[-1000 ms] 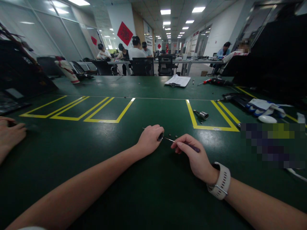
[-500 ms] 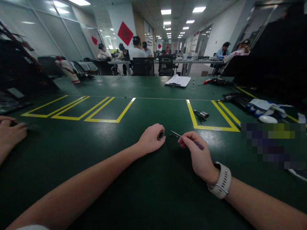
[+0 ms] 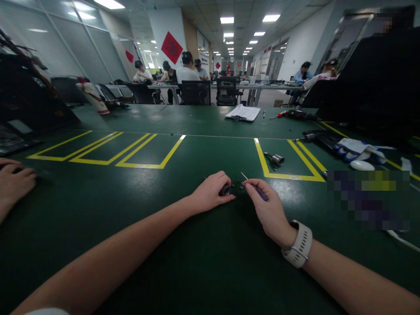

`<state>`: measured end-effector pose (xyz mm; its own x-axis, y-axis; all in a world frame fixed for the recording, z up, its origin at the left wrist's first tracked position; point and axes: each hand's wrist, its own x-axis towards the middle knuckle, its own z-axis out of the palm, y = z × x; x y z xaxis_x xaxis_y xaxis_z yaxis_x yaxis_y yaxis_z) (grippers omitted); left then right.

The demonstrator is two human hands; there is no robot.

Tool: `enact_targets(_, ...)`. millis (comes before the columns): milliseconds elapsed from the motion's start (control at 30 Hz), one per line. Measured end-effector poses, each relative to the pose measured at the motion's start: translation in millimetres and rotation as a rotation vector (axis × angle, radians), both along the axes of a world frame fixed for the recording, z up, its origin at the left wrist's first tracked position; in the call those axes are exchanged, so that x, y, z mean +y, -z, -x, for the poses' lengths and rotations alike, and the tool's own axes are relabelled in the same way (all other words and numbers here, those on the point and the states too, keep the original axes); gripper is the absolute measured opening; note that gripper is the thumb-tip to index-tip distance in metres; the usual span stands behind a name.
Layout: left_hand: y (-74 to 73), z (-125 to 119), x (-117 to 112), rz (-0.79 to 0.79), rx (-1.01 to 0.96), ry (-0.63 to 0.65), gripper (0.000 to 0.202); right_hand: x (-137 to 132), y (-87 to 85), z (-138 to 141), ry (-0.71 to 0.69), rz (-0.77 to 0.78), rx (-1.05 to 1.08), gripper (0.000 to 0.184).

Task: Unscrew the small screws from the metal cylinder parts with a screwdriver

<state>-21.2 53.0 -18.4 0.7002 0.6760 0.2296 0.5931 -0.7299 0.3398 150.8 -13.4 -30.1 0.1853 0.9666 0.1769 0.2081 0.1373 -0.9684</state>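
Observation:
My left hand rests on the green table, fingers curled around a small round metal part. My right hand, with a white watch on its wrist, pinches a thin purple-handled screwdriver whose tip points up and to the left. A few tiny dark screws lie on the table between the two hands.
A metal cylinder part lies inside the yellow-taped box to the right. Gloves, tools and a clipboard with paper sit farther back. Another person's hand rests at the left edge. People sit at distant desks.
My left hand turned the metal part down toward the table. My right hand drew back from it, and the screwdriver tip swung upward.

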Motion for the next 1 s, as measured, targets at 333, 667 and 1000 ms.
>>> enact_targets(333,-4.7,0.8,-3.8,-0.031,-0.023,0.035,0.043,0.3,-2.6,0.9,0.040,0.013,-0.010,0.018)
enact_targets(667,-5.6,4.5,-7.0,-0.058,-0.120,-0.034,0.031,1.4,1.3,0.5,0.042,0.028,0.006,0.019)
enact_targets(1000,-3.5,4.4,-5.6,-0.039,-0.149,-0.038,0.032,3.5,3.0,-0.4,0.002,-0.016,-0.075,0.019)
